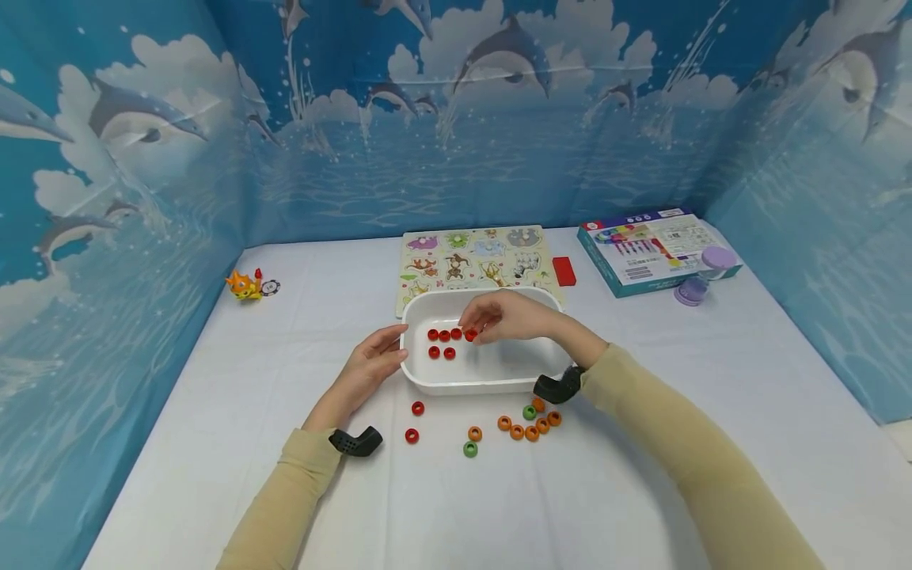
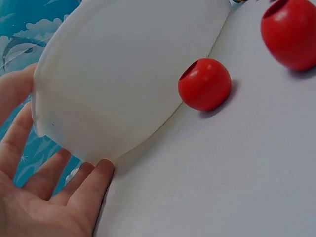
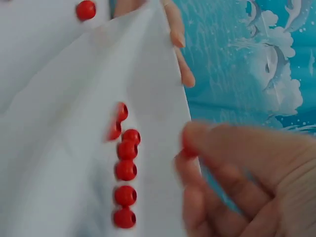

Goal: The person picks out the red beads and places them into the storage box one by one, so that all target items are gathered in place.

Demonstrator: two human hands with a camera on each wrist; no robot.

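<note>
A white tray [image 1: 492,389] stands before me with several red beads [image 1: 434,352] in its left half. Over the tray, my right hand [image 1: 509,315] pinches a red bead [image 3: 189,148] between thumb and finger, mostly hidden by the fingertips. In the right wrist view, the loose red beads [image 3: 126,170] lie in a bent row beside this hand. My left hand [image 1: 370,364] is at the tray's left end, fingers spread and fairly straight. Its fingertips [image 2: 105,167] touch the tray's outer wall in the left wrist view, near another red bead [image 2: 205,85] on the table.
Orange beads [image 1: 517,432] and green beads [image 1: 470,450] lie in front of the tray. Behind it are an animal puzzle board [image 1: 456,265] and a red block [image 1: 564,271]. A flat box [image 1: 641,269] and purple tubs [image 1: 691,291] stand back right, a small toy figure [image 1: 244,285] back left.
</note>
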